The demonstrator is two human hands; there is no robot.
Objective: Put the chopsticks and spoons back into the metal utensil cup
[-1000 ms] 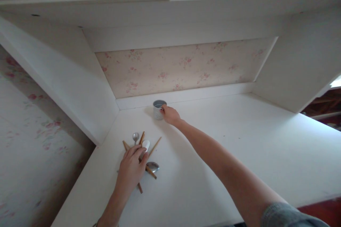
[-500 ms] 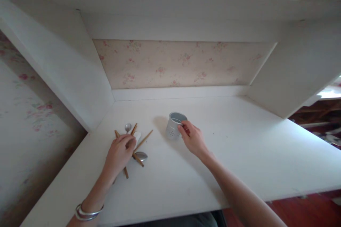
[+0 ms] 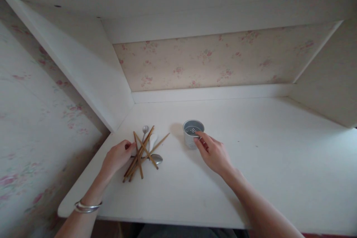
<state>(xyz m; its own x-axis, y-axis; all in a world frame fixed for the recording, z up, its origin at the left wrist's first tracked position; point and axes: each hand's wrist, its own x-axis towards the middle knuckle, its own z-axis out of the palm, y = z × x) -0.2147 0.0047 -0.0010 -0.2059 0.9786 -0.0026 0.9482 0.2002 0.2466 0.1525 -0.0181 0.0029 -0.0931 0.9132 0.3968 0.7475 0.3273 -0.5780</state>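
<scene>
My right hand [image 3: 214,154] pinches the near right rim of a light grey utensil holder [image 3: 190,142], which stands upright on the white desk. Small holes show in its bottom and side. My left hand [image 3: 118,156] is closed at the left edge of a loose pile of wooden chopsticks [image 3: 145,148]; whatever its fingertips hold, if anything, is hidden. Among the chopsticks lie a white spoon [image 3: 153,140], a metal spoon [image 3: 157,159] with a broad bowl, and a small round metal spoon [image 3: 145,129] at the back.
The white desk [image 3: 178,197] has a low ledge at the back, with floral wallpaper [image 3: 206,57] above it. Side panels [image 3: 83,59] and an overhead cabinet [image 3: 167,7] frame the space. Tiny specks lie right of the holder.
My left hand has drawn back from above the pile to its left side, uncovering the chopsticks. The holder now leans less and shows more of its inside. The view has shifted.
</scene>
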